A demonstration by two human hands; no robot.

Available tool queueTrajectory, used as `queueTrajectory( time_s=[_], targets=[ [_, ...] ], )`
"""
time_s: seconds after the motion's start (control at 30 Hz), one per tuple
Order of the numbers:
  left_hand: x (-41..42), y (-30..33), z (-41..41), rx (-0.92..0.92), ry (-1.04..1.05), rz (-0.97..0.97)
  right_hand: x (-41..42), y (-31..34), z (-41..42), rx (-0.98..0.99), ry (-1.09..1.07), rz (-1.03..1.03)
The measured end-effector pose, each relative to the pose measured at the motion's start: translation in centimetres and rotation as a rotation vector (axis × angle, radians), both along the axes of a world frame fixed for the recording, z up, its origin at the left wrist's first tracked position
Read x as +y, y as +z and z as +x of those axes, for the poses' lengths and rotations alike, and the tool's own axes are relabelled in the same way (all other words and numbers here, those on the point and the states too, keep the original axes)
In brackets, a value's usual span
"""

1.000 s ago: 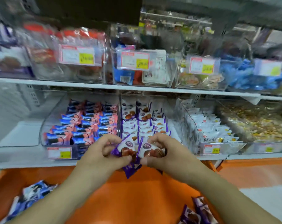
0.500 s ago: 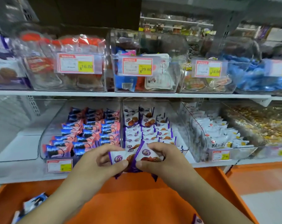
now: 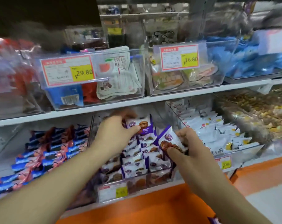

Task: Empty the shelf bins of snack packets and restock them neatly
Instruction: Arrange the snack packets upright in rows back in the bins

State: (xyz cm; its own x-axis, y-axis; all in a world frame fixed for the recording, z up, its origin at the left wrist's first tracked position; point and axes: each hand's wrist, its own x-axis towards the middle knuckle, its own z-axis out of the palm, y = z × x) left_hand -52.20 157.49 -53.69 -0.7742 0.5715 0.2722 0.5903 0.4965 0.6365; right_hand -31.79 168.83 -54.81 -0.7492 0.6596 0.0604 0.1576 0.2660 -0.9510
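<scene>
Packets: left hand pinches 1 purple packet above clear bin; right hand grips another, approx. over bin's right side.

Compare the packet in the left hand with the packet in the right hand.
The left hand holds its packet at the back of the middle bin; the right hand holds its packet nearer the front. The left packet stands roughly upright, while the right packet is tilted. The left packet shows a lighter waffle biscuit, the right a darker one. Both are white-and-purple wrappers, each pinched by fingers.
</scene>
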Motion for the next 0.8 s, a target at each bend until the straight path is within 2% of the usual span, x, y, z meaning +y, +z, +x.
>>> queueTrajectory(
  time_s=[0.13, 0.27, 0.37, 0.67, 0.8],
  targets=[
    [6.7, -2.7, -5.1, -0.084, 0.039, 0.036, 2.0, -0.8, 0.2, 0.02, 0.001, -0.024],
    [10.1, -4.6, -7.1, 0.072, 0.058, 0.013, 3.3, -1.6, 0.1, 0.009, 0.009, -0.021],
    [11.0, -5.0, -7.5, 0.099, 0.035, 0.06, 3.7, -2.0, 0.1, 0.011, 0.013, 0.011],
    [10.5, -6.1, -8.9, 0.336, 0.072, -0.091, 3.7, -1.8, -0.2, 0.058, 0.022, -0.034],
    [10.1, -5.6, -9.0, 0.31, 0.001, -0.117, 3.5, -1.7, 0.1, 0.075, 0.023, -0.058]
  ],
)
